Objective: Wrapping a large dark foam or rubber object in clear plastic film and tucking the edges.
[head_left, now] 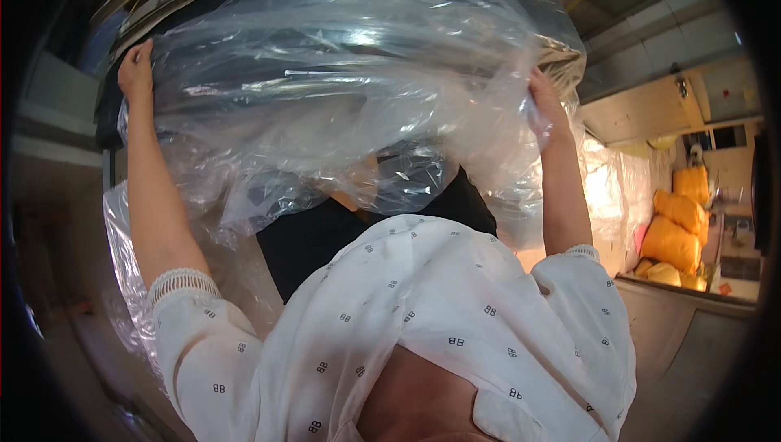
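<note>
Clear film (342, 104) lies over dark worktop (185, 13), near part drooping toward our black trousers (305, 248). Our left hand (137, 73) pinches film at worktop's left end; our right hand (548, 102), partly veiled, grips it near right end. Wide hold probably spreads film, limiting folds. Orange sacks (680, 218) right of worktop.

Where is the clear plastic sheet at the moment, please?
In the head view, the clear plastic sheet spreads across the upper middle, between the person's left hand and right hand.
</note>
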